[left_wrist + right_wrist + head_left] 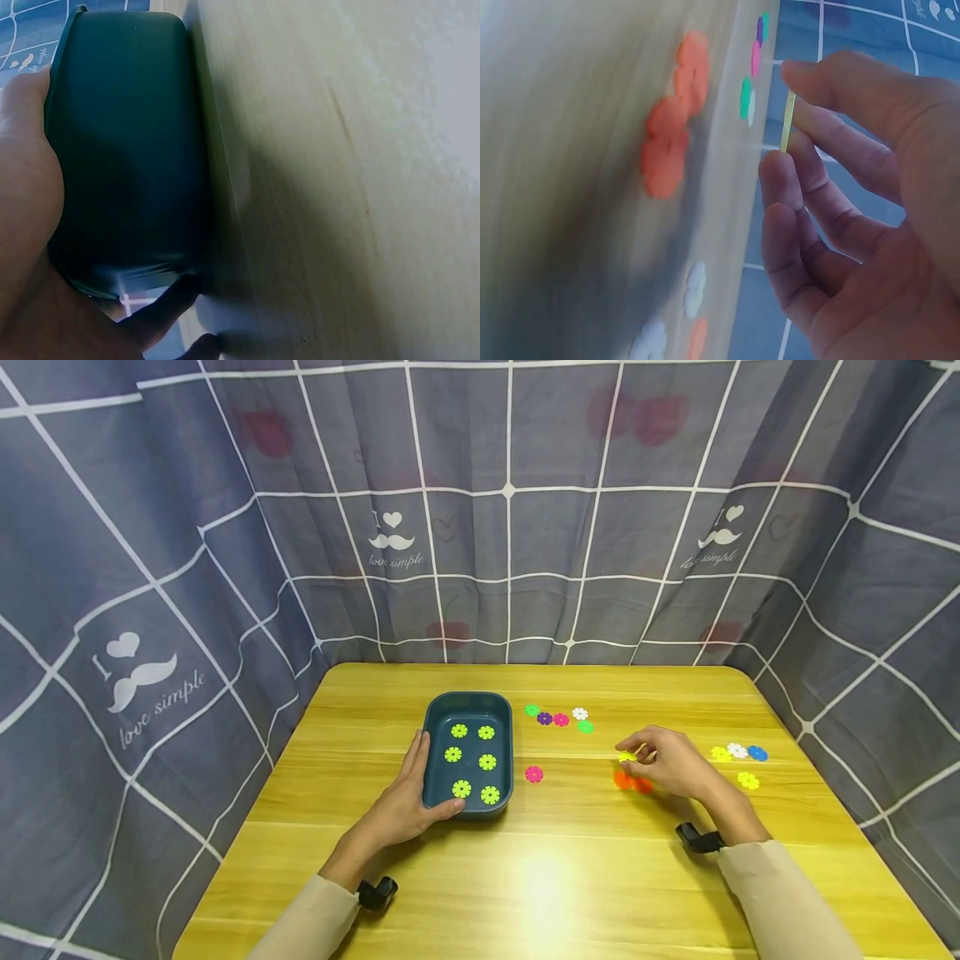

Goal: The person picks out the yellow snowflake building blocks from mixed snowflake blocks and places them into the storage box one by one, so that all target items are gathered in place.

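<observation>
My left hand [400, 800] lies against the near left corner of a dark blue-green tray [512, 752], with straight fingers along its left wall and thumb at the front rim. Several yellow-green flower-shaped discs [487, 762] lie spread out inside the tray. To the right, my right hand [670, 763] pinches a yellow flower-shaped disc [787, 122] between thumb and fingertips. The disc appears edge-on in the right wrist view, raised off the table. Close beside that hand are overlapping orange discs [664, 154].
Green, purple, pink and white discs [580, 713] lie right of the tray's far end. A lone pink disc [534, 774] is nearer. Beyond my right hand lie yellow, white and blue discs [757, 753]. A grid-patterned curtain [465, 543] surrounds the wooden table [480, 885].
</observation>
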A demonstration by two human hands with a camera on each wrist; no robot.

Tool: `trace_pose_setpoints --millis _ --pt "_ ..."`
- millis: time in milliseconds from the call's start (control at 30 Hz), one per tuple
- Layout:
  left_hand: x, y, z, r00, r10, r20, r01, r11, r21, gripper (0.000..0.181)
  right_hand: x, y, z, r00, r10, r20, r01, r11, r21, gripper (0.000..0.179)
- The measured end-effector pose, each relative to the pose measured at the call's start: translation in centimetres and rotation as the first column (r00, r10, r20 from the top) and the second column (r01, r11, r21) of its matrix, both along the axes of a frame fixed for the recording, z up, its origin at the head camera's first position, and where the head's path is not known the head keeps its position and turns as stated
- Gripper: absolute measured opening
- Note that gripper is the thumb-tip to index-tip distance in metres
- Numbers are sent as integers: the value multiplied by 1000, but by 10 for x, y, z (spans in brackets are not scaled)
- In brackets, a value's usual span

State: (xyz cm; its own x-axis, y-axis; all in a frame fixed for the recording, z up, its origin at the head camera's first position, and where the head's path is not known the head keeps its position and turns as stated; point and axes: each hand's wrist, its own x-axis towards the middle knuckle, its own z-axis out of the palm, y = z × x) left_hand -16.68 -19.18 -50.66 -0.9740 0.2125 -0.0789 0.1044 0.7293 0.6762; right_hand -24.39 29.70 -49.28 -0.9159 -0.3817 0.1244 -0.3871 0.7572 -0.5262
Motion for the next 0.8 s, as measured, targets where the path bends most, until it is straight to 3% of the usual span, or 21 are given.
trace_pose_setpoints --millis 800 --pt "0 0 1 1000 -3 4 3 1000 -8 135 -12 -51 5 998 65 13 -65 996 -57 23"
